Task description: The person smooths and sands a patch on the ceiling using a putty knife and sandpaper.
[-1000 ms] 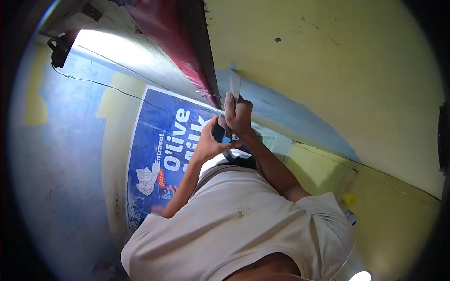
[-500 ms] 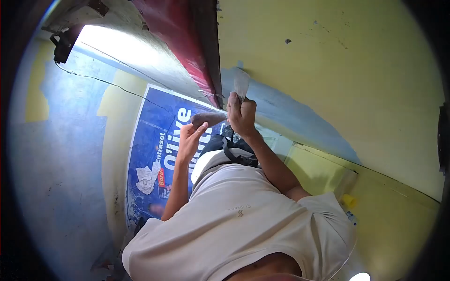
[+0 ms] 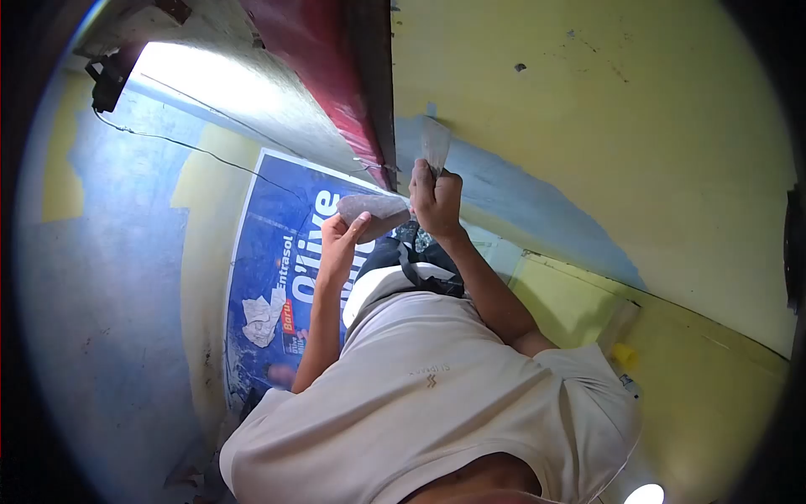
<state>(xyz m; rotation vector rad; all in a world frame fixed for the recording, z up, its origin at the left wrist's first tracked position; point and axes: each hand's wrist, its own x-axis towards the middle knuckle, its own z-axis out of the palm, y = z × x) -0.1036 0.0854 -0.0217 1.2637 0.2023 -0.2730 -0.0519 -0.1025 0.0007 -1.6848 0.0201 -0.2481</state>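
Observation:
My left hand (image 3: 340,239) pinches a folded grey-brown sheet that looks like sandpaper (image 3: 374,208), its thumb lying across the near face. The sheet's right end meets my right hand (image 3: 437,202); whether those fingers grip it too is hard to tell. Closed in my right fist is a putty knife (image 3: 435,143) with a pale, flared blade pointing up and away from me. Its handle is mostly hidden by the fingers. Both hands are held out in front of my waist, close together.
To the right is a yellow wall (image 3: 588,151) with a grey-blue patch (image 3: 520,193). A blue poster (image 3: 277,218) with white lettering lies beyond my left hand. Overhead at upper left are a red sheet (image 3: 336,76) and a black lamp (image 3: 109,80) with a trailing wire.
The folded sheet has tilted in my left hand, so more of its flat face shows. My right hand and the putty knife have barely shifted.

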